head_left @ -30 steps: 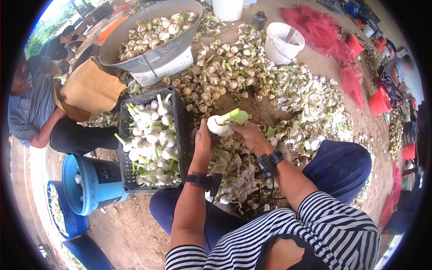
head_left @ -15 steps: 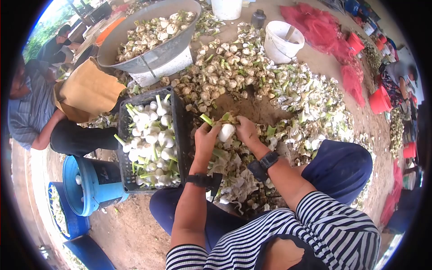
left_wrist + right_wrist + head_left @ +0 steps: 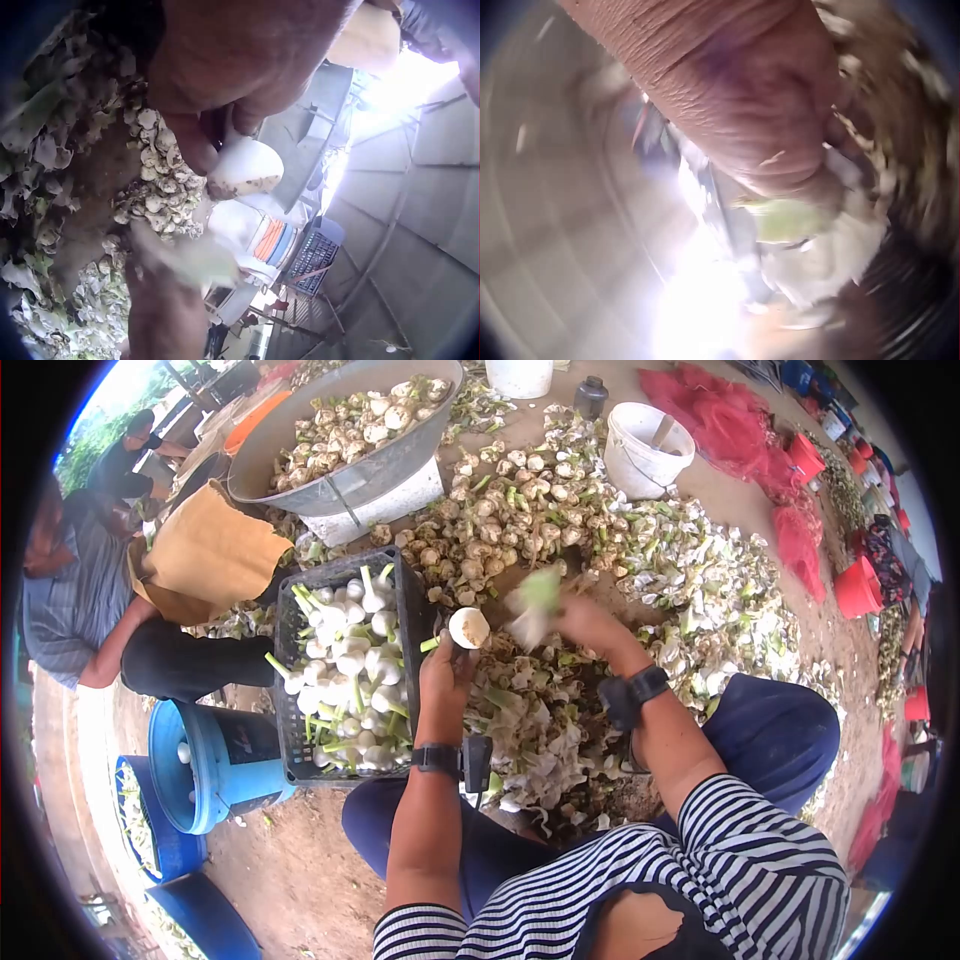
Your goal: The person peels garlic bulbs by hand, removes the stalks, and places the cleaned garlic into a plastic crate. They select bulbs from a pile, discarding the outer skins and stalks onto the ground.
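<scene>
My left hand (image 3: 446,678) grips a peeled white garlic bulb (image 3: 468,628), its root end facing up and a short green stem poking out to the left. In the left wrist view, the bulb (image 3: 251,166) shows a brownish root edge below the fingers. Apart from it to the right, my right hand (image 3: 592,626) pinches a blurred strip of green and white garlic skin (image 3: 535,602). The same peeled skin (image 3: 821,259) hangs below the thumb in the right wrist view. Left of my left hand stands a black crate (image 3: 408,610) holding cleaned bulbs with green stems.
Unpeeled garlic bulbs (image 3: 500,525) lie heaped ahead, with husks (image 3: 535,735) between my knees and to the right. A metal tub (image 3: 400,455) of bulbs and a white bucket (image 3: 640,470) stand farther off. Blue buckets (image 3: 235,760) are at left, near a seated person (image 3: 80,590).
Both hands were together at the bulb. My right hand has pulled away to the right with the skin, while the left keeps the bulb, now turned root end up and bare.
</scene>
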A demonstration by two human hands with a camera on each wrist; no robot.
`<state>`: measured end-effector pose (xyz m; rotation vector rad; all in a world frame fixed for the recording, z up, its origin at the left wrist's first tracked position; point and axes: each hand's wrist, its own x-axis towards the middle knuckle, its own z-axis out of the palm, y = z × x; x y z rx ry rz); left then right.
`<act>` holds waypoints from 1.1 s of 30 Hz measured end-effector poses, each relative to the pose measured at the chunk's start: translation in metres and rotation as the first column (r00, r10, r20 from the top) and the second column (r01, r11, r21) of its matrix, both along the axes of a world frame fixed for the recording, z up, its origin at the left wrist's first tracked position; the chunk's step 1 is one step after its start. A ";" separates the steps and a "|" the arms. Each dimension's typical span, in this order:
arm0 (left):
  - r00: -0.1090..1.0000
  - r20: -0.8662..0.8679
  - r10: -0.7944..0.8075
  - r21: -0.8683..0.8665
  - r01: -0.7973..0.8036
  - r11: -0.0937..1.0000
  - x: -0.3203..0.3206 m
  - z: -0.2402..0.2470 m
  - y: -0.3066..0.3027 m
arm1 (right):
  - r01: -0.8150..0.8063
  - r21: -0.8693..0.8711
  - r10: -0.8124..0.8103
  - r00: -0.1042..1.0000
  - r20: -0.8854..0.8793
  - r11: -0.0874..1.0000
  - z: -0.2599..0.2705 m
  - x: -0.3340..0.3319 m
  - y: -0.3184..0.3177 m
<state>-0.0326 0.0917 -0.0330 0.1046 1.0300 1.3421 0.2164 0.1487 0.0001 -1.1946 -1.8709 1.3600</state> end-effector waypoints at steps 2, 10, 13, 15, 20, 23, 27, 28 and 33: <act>0.999 0.048 0.018 0.017 -0.019 1.000 0.003 0.000 0.000 | -0.136 0.176 0.053 0.910 0.410 0.975 -0.016 -0.006 -0.008; 0.997 0.067 -0.029 0.077 0.024 0.997 0.010 0.000 0.003 | -0.018 -0.249 -0.041 0.972 -0.230 0.968 -0.010 -0.061 -0.024; 0.999 0.051 -0.006 0.062 0.003 0.998 0.005 0.009 0.002 | -0.059 -0.414 -0.285 0.637 -0.716 0.908 0.000 -0.066 -0.024; 0.998 0.047 0.044 0.049 -0.047 0.998 0.004 0.007 0.000 | -0.112 -0.497 -0.398 0.461 -0.793 0.861 -0.004 -0.058 -0.017; 0.933 0.124 0.339 0.180 -0.357 0.916 -0.032 0.014 0.015 | 0.006 -0.079 0.001 0.996 0.090 0.997 -0.080 -0.009 0.025; 0.835 0.237 0.497 0.324 -0.550 0.770 -0.044 0.007 0.005 | -0.105 0.182 -0.041 0.755 0.655 0.978 -0.148 0.029 0.046; 0.951 -0.276 -0.143 0.175 0.196 0.965 0.007 0.024 -0.004 | 0.099 0.415 -0.322 0.795 0.514 0.905 -0.170 0.034 0.096; 0.785 -0.489 -0.381 0.104 0.486 0.868 0.022 0.021 -0.007 | 0.060 0.435 -0.310 0.788 0.532 0.898 -0.179 0.035 0.113; -0.254 -0.933 -0.256 -0.345 0.833 0.431 0.063 -0.002 -0.037 | -0.108 0.531 -0.436 0.448 0.781 0.840 -0.214 0.031 0.171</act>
